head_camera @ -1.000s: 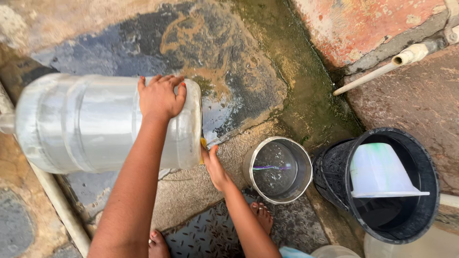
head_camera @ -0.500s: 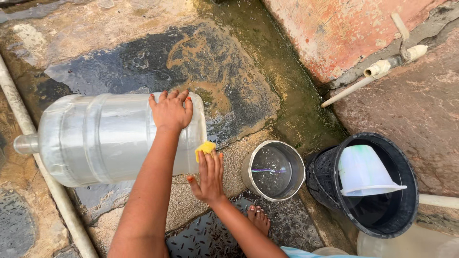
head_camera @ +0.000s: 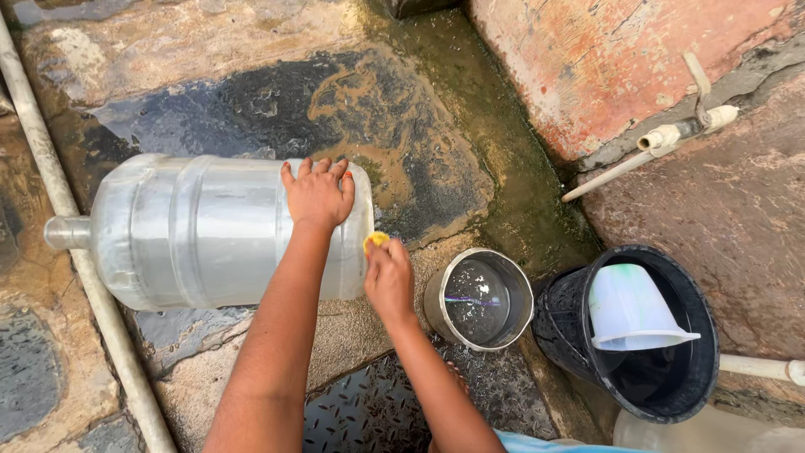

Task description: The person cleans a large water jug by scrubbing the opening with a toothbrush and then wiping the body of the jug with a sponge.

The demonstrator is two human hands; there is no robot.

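A large clear plastic water jug [head_camera: 201, 231] lies on its side on wet stone ground, neck pointing left. My left hand [head_camera: 319, 193] rests flat on top of the jug near its base, fingers spread. My right hand [head_camera: 388, 278] holds a small yellow sponge [head_camera: 375, 241] pressed against the jug's base end.
A steel pot [head_camera: 478, 298] with water stands right of my right hand. Beside it is a black bucket [head_camera: 637, 335] with a white mug [head_camera: 629, 310] inside. A white pipe [head_camera: 75, 243] runs along the left. A tap pipe [head_camera: 662, 143] juts from the red wall.
The view has shifted, so the jug sits lower and further right in frame. My right hand has risen with the sponge to the jug's base. My left hand stays on the jug.
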